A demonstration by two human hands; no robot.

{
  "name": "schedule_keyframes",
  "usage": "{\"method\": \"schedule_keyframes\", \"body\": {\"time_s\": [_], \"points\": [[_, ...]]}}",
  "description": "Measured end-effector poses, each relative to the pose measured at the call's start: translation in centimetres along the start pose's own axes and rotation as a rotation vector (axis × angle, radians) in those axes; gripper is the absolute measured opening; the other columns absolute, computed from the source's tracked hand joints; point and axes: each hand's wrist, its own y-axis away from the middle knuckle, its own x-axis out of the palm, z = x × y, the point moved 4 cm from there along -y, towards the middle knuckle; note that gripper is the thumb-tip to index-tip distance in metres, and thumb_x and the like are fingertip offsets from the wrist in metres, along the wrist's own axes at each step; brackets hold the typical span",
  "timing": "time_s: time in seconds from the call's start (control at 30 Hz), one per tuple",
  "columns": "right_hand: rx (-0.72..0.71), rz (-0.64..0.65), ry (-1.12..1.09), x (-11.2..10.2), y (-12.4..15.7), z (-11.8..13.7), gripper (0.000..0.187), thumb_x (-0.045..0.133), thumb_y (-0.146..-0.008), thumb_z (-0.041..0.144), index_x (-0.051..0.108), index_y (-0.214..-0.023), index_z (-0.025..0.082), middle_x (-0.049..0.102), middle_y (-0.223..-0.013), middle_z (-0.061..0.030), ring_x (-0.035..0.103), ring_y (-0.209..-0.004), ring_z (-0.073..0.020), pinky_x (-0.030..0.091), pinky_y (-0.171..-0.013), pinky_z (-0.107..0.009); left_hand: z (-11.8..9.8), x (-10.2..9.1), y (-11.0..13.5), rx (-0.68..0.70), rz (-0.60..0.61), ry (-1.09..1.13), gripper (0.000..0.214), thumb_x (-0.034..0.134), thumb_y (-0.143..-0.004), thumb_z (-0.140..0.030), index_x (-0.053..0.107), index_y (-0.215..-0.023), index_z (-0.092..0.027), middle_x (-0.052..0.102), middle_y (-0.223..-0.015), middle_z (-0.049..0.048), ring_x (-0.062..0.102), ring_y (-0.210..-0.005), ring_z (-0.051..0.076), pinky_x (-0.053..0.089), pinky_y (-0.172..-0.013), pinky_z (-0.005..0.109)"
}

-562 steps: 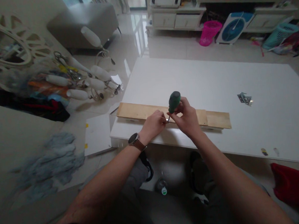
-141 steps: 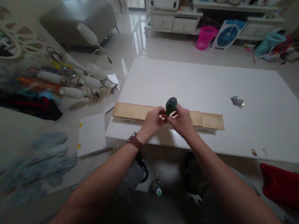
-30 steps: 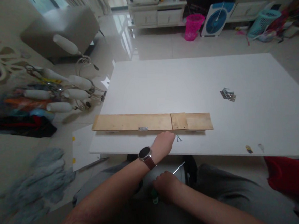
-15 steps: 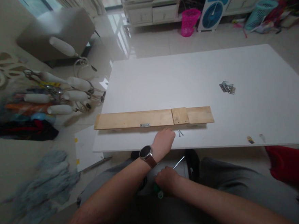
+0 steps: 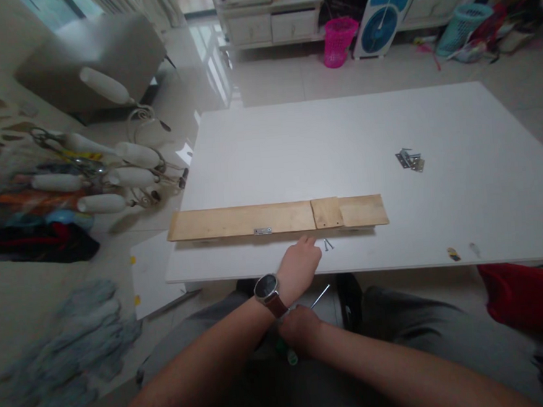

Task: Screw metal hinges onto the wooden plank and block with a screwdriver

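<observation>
A long wooden board (image 5: 277, 218) lies near the front edge of the white table (image 5: 341, 143), with a small metal hinge (image 5: 263, 231) on its near edge. My left hand (image 5: 299, 265), a watch on its wrist, rests at the table edge with its fingertips close to two loose screws (image 5: 327, 244); its fingers are curled under and hidden. My right hand (image 5: 299, 328) sits low over my lap, closed around the green-handled screwdriver (image 5: 307, 315), whose shaft points up and to the right.
A small heap of metal hinges (image 5: 410, 159) lies on the table's right part. Two small bits (image 5: 463, 252) sit near the front right edge. White lamp parts (image 5: 115, 171) clutter the floor on the left, and a red object (image 5: 524, 297) lies at the lower right.
Both hands left the board, where they drove a screw with the screwdriver. The right hand dropped to my lap with the tool. The left hand drew back toward the loose screws.
</observation>
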Motion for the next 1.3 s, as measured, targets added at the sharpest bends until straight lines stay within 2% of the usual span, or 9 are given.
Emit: {"method": "schedule_keyframes", "body": {"time_s": [0.2,0.47,0.63,0.8,1.0,1.3], "points": [[-0.023,0.006,-0.011,0.43,0.14,0.07,0.025,0.076,-0.089,0.011,0.08,-0.113,0.01,0.081,-0.114,-0.0241,0.08,-0.109,-0.0358,0.065,-0.094,-0.048,0.16,0.3,0.14,0.013,0.016,0.02,0.03,0.048,-0.093,0.005,0.071,-0.104,-0.01,0.065,-0.119,0.0166,0.058,-0.122,0.029,0.062,-0.087,0.036],[-0.006,0.04,-0.01,0.71,0.18,-0.27,0.025,0.075,-0.091,0.014,0.079,-0.115,0.01,0.081,-0.118,-0.0227,0.079,-0.113,-0.0357,0.063,-0.094,-0.046,-0.12,0.2,-0.02,0.025,0.055,0.033,0.031,0.045,-0.095,0.004,0.071,-0.106,-0.01,0.066,-0.117,0.0167,0.059,-0.119,0.027,0.06,-0.093,0.036],[-0.002,0.047,-0.017,0.43,0.54,-0.31,0.027,0.073,-0.092,0.012,0.079,-0.118,0.007,0.08,-0.118,-0.0249,0.079,-0.113,-0.0368,0.063,-0.093,-0.046,-0.16,0.15,0.0,0.027,0.057,0.048,0.03,0.045,-0.097,0.002,0.071,-0.107,-0.01,0.067,-0.117,0.0163,0.062,-0.116,0.026,0.059,-0.094,0.036],[-0.01,0.043,-0.019,0.27,0.76,-0.23,0.026,0.071,-0.095,0.016,0.078,-0.119,0.01,0.08,-0.121,-0.0236,0.078,-0.115,-0.0361,0.063,-0.093,-0.045,-0.1,0.46,-0.11,0.03,0.04,0.044,0.031,0.045,-0.098,0.0,0.071,-0.108,-0.011,0.068,-0.113,0.0152,0.064,-0.115,0.026,0.059,-0.092,0.036],[-0.009,0.051,-0.014,0.39,0.55,-0.13,0.029,0.077,-0.089,0.012,0.078,-0.118,0.009,0.08,-0.12,-0.0243,0.078,-0.114,-0.0372,0.063,-0.094,-0.046,-0.23,0.06,-0.03,0.018,0.052,0.044,0.031,0.043,-0.098,0.001,0.071,-0.105,-0.01,0.068,-0.113,0.0149,0.065,-0.115,0.027,0.059,-0.091,0.037],[-0.011,0.027,-0.013,0.6,0.42,-0.14,0.025,0.071,-0.093,0.013,0.079,-0.117,0.01,0.081,-0.119,-0.0233,0.079,-0.113,-0.0364,0.062,-0.093,-0.044,-0.13,0.29,0.1,0.021,0.044,0.055,0.031,0.043,-0.099,0.0,0.07,-0.107,-0.011,0.068,-0.115,0.0155,0.064,-0.116,0.027,0.057,-0.094,0.037]]}}
